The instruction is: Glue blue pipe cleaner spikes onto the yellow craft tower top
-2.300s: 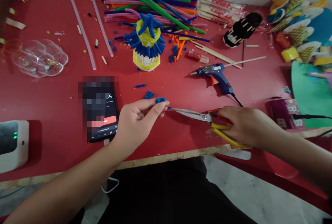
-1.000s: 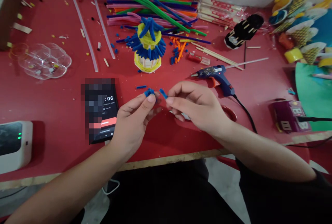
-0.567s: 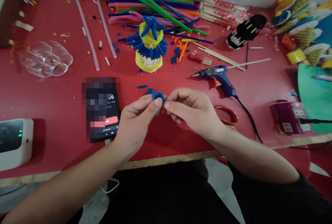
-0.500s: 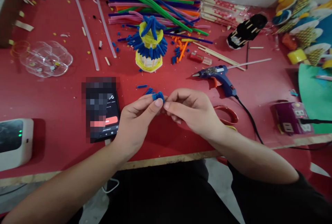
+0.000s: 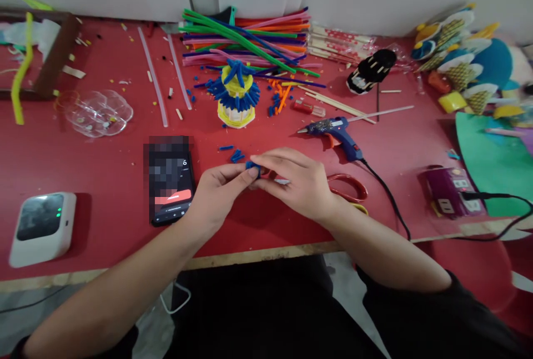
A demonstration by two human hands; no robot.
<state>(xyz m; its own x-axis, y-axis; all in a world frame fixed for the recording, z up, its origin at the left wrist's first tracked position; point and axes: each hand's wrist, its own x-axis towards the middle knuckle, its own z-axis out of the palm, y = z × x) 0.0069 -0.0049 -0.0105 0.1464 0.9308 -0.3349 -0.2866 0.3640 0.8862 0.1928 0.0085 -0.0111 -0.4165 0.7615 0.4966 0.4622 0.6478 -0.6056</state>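
Observation:
My left hand (image 5: 216,190) pinches a small bundle of blue pipe cleaner (image 5: 252,167) between thumb and fingers. Thumb and forefinger of my right hand (image 5: 302,181) close around the bundle from the other side, partly hiding it. Just beyond the fingers, several short blue pipe cleaner cuttings (image 5: 237,156) lie on the red table (image 5: 112,181). Farther back stands a small tower model (image 5: 236,95) of yellow and blue pipe cleaner with pale stick posts. Scissors with red handles (image 5: 350,187) lie partly under my right wrist.
A corded glue gun (image 5: 339,131) lies right of centre, its tip toward the tower. A lit phone (image 5: 172,181) is beside my left forearm. Long pipe cleaners (image 5: 250,40) are piled at the back. A purple power block (image 5: 449,190) and white device (image 5: 44,228) flank the work.
The view has tilted up, showing more wall and the tray at left. My right fingers have shifted from beside the blue bundle to over and under it; my left hand keeps its pinch.

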